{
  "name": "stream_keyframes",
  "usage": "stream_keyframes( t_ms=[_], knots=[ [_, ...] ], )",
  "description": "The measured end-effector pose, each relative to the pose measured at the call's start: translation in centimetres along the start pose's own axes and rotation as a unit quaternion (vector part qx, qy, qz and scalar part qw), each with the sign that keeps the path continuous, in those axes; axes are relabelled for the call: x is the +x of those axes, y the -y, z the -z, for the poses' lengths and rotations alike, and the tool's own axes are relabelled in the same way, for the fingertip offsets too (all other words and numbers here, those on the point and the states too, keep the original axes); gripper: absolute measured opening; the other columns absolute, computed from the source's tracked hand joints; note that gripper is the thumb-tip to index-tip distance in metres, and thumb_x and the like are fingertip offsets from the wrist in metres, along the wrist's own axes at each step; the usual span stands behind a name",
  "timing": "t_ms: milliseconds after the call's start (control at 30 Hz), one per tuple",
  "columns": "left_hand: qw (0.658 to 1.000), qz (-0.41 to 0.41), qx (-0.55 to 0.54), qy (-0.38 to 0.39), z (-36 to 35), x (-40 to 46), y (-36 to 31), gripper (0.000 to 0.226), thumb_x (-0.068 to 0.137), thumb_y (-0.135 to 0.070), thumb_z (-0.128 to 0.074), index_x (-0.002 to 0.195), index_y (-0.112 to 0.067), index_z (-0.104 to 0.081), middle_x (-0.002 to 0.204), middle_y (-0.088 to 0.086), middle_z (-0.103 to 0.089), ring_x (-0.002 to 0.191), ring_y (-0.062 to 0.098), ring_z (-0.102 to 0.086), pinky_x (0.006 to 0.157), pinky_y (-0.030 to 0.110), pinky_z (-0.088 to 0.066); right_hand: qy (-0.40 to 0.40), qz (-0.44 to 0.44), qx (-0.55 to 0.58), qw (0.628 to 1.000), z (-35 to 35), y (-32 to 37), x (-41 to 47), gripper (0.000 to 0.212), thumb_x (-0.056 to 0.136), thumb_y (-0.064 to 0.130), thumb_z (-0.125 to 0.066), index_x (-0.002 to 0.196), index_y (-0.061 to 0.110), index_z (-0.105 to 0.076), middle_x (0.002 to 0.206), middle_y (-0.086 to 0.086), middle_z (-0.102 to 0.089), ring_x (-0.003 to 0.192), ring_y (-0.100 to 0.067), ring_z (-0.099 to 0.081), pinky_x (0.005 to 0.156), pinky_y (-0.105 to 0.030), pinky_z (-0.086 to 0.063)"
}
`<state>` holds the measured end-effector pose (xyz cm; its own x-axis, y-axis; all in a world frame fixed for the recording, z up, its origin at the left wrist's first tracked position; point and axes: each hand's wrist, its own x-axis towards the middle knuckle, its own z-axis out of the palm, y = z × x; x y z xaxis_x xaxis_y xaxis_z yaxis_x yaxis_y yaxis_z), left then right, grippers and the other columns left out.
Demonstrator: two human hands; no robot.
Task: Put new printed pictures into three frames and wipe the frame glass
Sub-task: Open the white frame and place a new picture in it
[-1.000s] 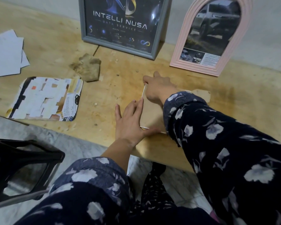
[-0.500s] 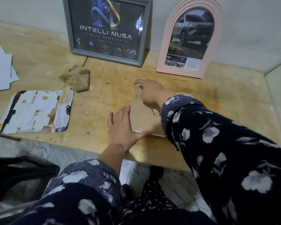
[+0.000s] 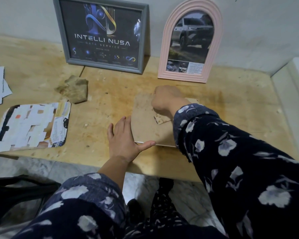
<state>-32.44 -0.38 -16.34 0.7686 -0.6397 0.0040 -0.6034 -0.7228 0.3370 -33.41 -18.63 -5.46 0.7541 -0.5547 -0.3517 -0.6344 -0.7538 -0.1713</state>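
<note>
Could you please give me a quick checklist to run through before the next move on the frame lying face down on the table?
1. Face-down frame lies flat on the table: ok.
2. Left hand steadies its near-left corner, fingers straight: ok.
3. Right hand rests on the backing board, fingers curled: ok; what it works on: cannot tell.
4. Backing tabs all closed: cannot tell.
5. Wiping cloth within reach, lying apart on the left: ok.
6. Grey frame and pink arched frame upright with pictures in: ok.
</note>
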Motion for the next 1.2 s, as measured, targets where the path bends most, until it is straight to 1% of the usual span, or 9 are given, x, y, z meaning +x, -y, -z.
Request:
stream_keyframes(
  t_ms=[100, 200, 267, 333, 433, 600, 833, 1033, 1200],
  knots=[
    [1.000, 0.005, 0.011, 0.003, 0.0, 0.1, -0.1, 0.126, 0.050, -0.096, -0.030, 0.146, -0.014, -0.026, 0.150, 0.003, -0.032, 0.144, 0.016, -0.018, 0.119, 0.044, -0.002, -0.003, 0.016, -0.011, 1.000, 0.2, 0.5, -0.4, 0.051, 0.073, 0.011, -0.054, 0.122, 0.008, -0.044, 0.089, -0.006, -0.057, 0.086, -0.029, -0.055, 0.078, -0.039, -0.050],
    [1.000, 0.009, 0.021, 0.011, -0.2, -0.1, 0.1, 0.129, 0.050, -0.098, -0.027, 0.146, -0.012, -0.025, 0.152, 0.004, -0.031, 0.144, 0.016, -0.018, 0.118, 0.045, -0.003, 0.015, 0.021, -0.004, 1.000, -0.7, 0.7, -0.5, 0.057, 0.075, 0.012, -0.050, 0.130, 0.011, -0.035, 0.091, -0.007, -0.056, 0.092, -0.032, -0.056, 0.085, -0.044, -0.046],
    [1.000, 0.004, 0.018, 0.014, -0.1, -0.2, -0.1, 0.127, 0.051, -0.097, -0.025, 0.147, -0.013, -0.025, 0.152, 0.004, -0.031, 0.145, 0.016, -0.018, 0.118, 0.046, -0.003, 0.024, 0.011, 0.017, 1.000, -1.7, -0.1, -0.5, 0.062, 0.077, 0.014, -0.047, 0.138, 0.017, -0.032, 0.114, -0.011, -0.056, 0.110, -0.034, -0.050, 0.101, -0.048, -0.036],
    [1.000, 0.004, 0.014, 0.014, 0.0, -0.1, -0.1, 0.125, 0.053, -0.097, -0.025, 0.147, -0.016, -0.023, 0.152, 0.003, -0.030, 0.145, 0.015, -0.016, 0.118, 0.047, -0.002, 0.015, -0.019, 0.026, 0.999, -2.3, -1.4, -0.4, 0.068, 0.080, 0.018, -0.046, 0.145, 0.024, -0.026, 0.143, -0.012, -0.040, 0.134, -0.035, -0.033, 0.114, -0.057, -0.012],
    [1.000, 0.001, 0.014, 0.016, 0.1, 0.0, 0.0, 0.123, 0.054, -0.097, -0.025, 0.148, -0.017, -0.021, 0.153, 0.002, -0.029, 0.146, 0.015, -0.014, 0.118, 0.047, -0.002, -0.001, -0.073, 0.039, 0.997, -2.3, -3.9, -1.2, 0.070, 0.082, 0.019, -0.041, 0.149, 0.023, -0.021, 0.155, -0.007, -0.024, 0.144, -0.032, -0.016, 0.113, -0.062, 0.005],
    [1.000, 0.003, 0.022, 0.015, 0.2, -0.1, -0.1, 0.125, 0.053, -0.098, -0.025, 0.148, -0.016, -0.020, 0.155, 0.005, -0.026, 0.146, 0.017, -0.015, 0.118, 0.047, -0.002, -0.009, -0.098, 0.027, 0.995, -2.0, -7.0, -2.1, 0.062, 0.083, 0.013, -0.040, 0.144, 0.024, -0.033, 0.150, -0.008, -0.032, 0.140, -0.031, -0.023, 0.114, -0.062, -0.003],
    [1.000, 0.010, -0.003, 0.010, 0.4, 0.0, -0.2, 0.121, 0.054, -0.092, -0.043, 0.147, -0.018, -0.022, 0.153, 0.003, -0.028, 0.145, 0.016, -0.017, 0.119, 0.047, -0.001, -0.045, -0.106, 0.100, 0.988, -1.5, -7.4, -2.7, 0.061, 0.072, 0.009, -0.048, 0.127, 0.035, -0.039, 0.124, -0.007, -0.036, 0.117, -0.033, -0.033, 0.104, -0.050, -0.031],
    [1.000, 0.007, -0.017, 0.011, 0.4, -0.1, -0.3, 0.121, 0.053, -0.093, -0.043, 0.146, -0.018, -0.023, 0.153, 0.003, -0.030, 0.145, 0.017, -0.018, 0.119, 0.047, 0.000, -0.063, -0.089, 0.076, 0.991, -0.5, -7.5, -3.0, 0.055, 0.073, 0.001, -0.051, 0.117, 0.031, -0.043, 0.121, -0.007, -0.038, 0.113, -0.030, -0.032, 0.094, -0.042, -0.036],
    [1.000, 0.011, -0.011, 0.011, 0.3, -0.1, -0.3, 0.119, 0.054, -0.093, -0.042, 0.145, -0.018, -0.023, 0.154, 0.003, -0.029, 0.145, 0.017, -0.016, 0.119, 0.047, 0.001, 0.003, -0.088, 0.078, 0.993, 0.5, -7.5, -2.7, 0.057, 0.075, -0.003, -0.046, 0.120, 0.031, -0.038, 0.107, -0.007, -0.056, 0.102, -0.031, -0.049, 0.084, -0.041, -0.049]
  ],
)
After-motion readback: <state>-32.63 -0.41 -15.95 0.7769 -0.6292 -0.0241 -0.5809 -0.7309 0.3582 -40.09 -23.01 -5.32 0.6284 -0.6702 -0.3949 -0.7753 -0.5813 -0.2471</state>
